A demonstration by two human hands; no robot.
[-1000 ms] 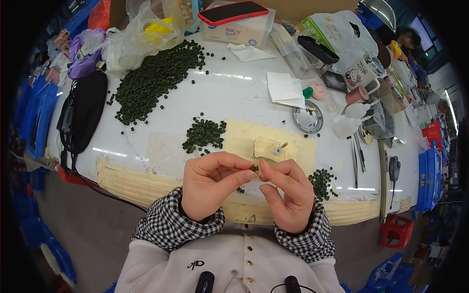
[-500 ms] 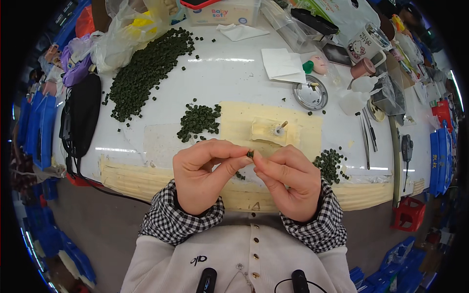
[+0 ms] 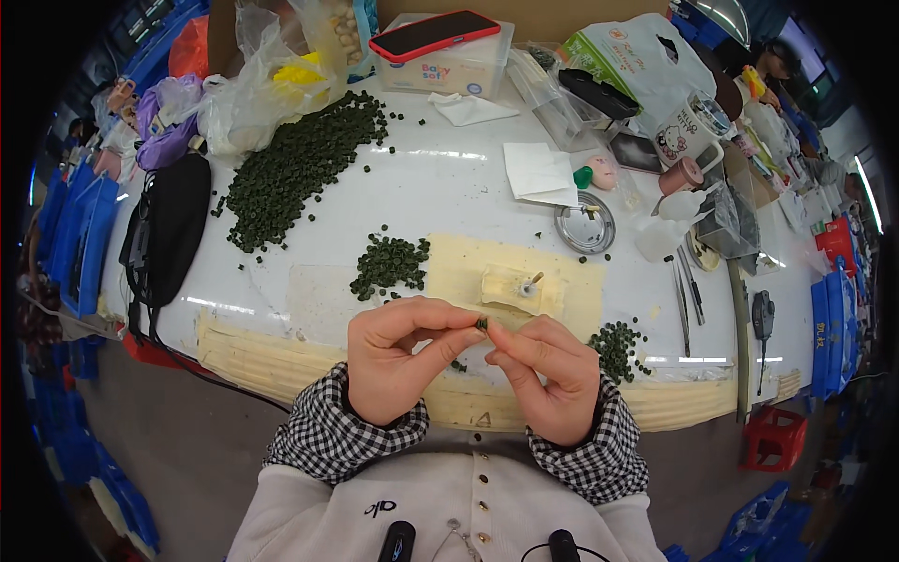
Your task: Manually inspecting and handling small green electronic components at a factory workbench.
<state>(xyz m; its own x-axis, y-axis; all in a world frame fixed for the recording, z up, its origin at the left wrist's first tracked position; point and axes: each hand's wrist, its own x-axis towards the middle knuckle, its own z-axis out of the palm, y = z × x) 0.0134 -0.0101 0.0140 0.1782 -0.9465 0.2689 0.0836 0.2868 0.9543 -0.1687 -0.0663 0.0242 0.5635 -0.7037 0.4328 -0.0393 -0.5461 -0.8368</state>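
My left hand (image 3: 393,361) pinches a small dark green piece (image 3: 481,324) between thumb and forefinger. My right hand (image 3: 554,375) meets it from the other side, thumb and forefinger closed at the piece; how much of it they grip is hard to see. Both hands are above the table's front edge. Just beyond them, a cream block (image 3: 504,284) with a short upright peg (image 3: 530,287) sits on a pale yellow sheet (image 3: 448,262). Similar green pieces form a small pile (image 3: 389,265) left of the sheet and another pile (image 3: 618,351) beside my right hand.
A large heap of green pieces (image 3: 304,169) spreads at the back left, near a black pouch (image 3: 169,229). On the right are a round metal dish (image 3: 584,239), tweezers (image 3: 682,309) and a mug (image 3: 682,140). A red-cased phone (image 3: 435,36) rests on a plastic box (image 3: 445,75).
The whole view has tilted, so the table sits lower in the picture and more of its far side shows. Both hands stay together at the green piece.
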